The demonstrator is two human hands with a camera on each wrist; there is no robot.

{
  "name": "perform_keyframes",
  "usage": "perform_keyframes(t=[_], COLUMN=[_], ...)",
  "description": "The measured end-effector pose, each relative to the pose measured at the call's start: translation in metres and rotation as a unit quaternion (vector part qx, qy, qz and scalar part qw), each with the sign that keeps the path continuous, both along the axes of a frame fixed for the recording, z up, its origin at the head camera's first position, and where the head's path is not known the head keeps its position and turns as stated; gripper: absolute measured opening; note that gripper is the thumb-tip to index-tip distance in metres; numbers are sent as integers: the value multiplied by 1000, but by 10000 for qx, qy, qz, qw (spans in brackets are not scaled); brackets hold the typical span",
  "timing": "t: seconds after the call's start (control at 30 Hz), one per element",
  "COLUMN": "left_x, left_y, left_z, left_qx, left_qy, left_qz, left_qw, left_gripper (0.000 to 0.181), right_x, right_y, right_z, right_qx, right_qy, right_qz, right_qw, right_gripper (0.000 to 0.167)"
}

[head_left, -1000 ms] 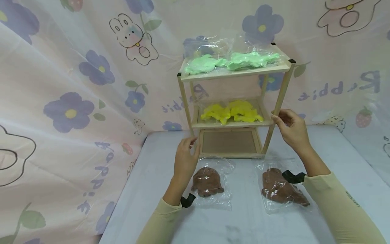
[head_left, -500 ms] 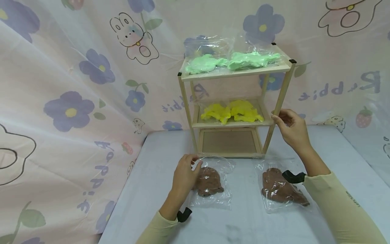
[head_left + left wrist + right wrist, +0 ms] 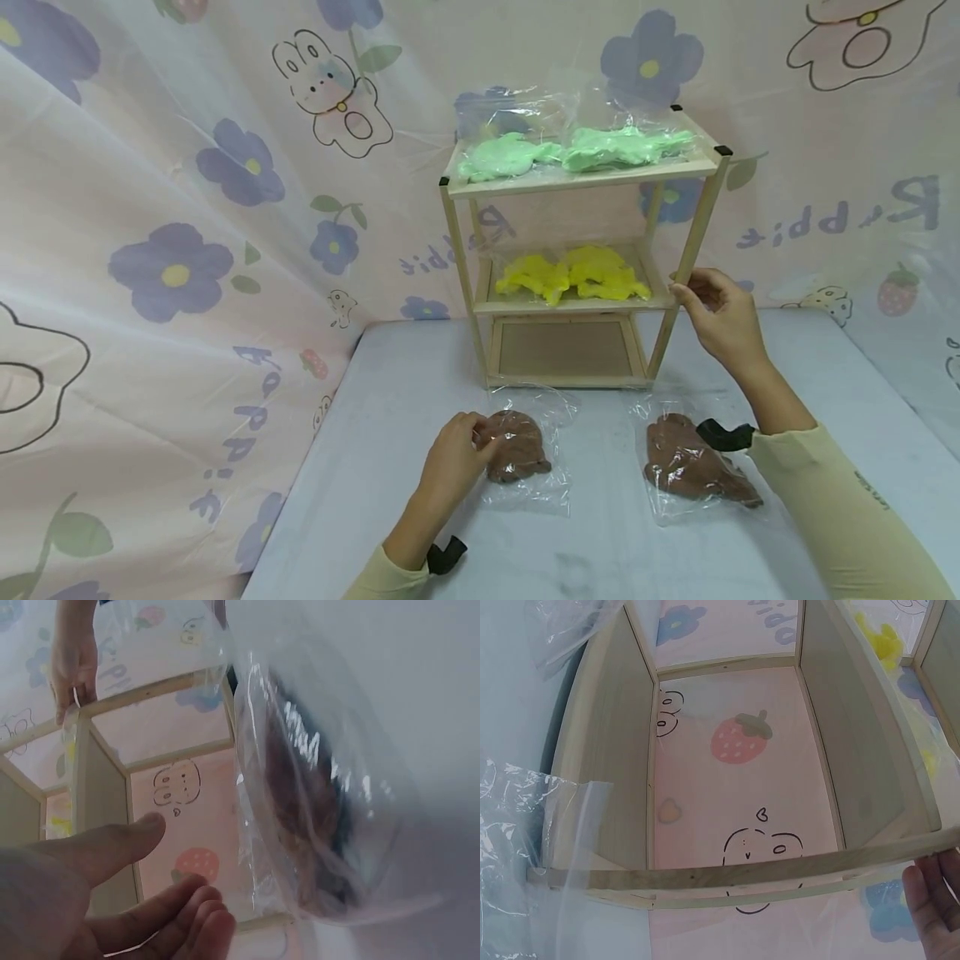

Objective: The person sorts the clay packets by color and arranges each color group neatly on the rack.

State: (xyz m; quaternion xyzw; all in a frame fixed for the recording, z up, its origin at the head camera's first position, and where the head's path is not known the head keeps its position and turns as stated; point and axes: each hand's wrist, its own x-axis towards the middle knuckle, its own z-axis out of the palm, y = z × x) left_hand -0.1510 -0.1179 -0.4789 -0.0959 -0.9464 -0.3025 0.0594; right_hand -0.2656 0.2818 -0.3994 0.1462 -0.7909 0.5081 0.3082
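right hand is gripping the rack; left hand, fingers apart, should be pinching the left bag edge-first.

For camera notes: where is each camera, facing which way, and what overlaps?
Head: on the head, forward and down at the shelf; left hand, right hand, sleeves show.
Left wrist: on that wrist, facing bag and shelf; both hands show.
Right wrist: on that wrist, facing into the shelf; right hand shows.
Wrist views share shelf and right hand.

Bags on table, before shelf, perhaps touching
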Motion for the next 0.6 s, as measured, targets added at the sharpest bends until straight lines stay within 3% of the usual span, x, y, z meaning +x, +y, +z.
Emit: perform_keyframes(t=[0.2, 0.43, 0.6], left_x=[8, 13, 12], left_y=[1, 3, 2], left_z=[-8, -19, -20], left_qx=[-156, -455, -530], left_qy=[-326, -227, -209], left_qz=[-194, -197, -303], left_qw=[9992, 9985, 9979], left_gripper=[40, 52, 49], right_x=[-3, -3, -3], right_y=[1, 1, 2], right_z=[-2, -2, -3], right_qx=[7, -5, 14], right_qy=[24, -1, 4], right_qz=[-8, 42, 10], right_qw=[10000, 10000, 10000], right_gripper=[27, 26, 25])
